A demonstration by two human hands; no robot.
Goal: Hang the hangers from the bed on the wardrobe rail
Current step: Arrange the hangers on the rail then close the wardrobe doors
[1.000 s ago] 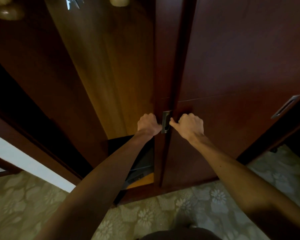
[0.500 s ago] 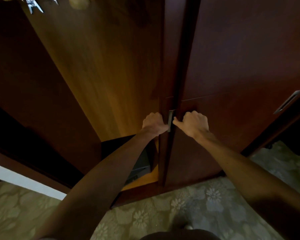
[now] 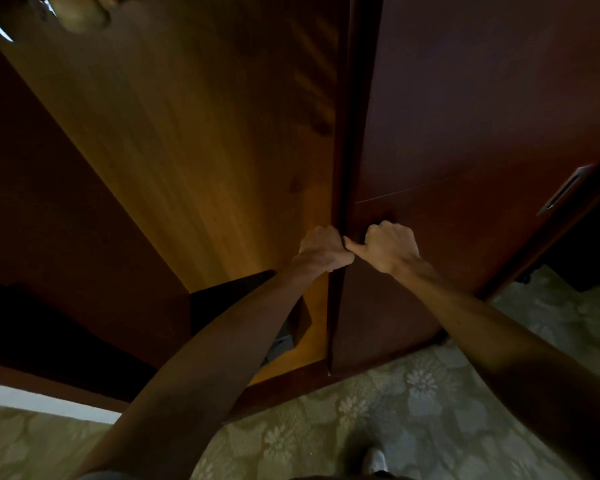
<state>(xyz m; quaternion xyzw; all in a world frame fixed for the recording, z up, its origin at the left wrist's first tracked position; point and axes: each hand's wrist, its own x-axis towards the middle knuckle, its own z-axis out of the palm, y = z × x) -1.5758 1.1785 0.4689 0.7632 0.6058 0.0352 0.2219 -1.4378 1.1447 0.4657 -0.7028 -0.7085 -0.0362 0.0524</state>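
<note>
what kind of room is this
Most likely a bedroom, at a built-in wardrobe: tall dark wooden sliding doors with a recessed metal handle, a lit wooden interior, and floral patterned flooring underfoot.

both bare arms reach forward and up, converging. the left hand and right hand are curled into fists side by side, knuckles far, the right thumb pointing left to touch the left hand.

Floral patterned carpet, white skirting strip, dark box on wooden shelf
</note>
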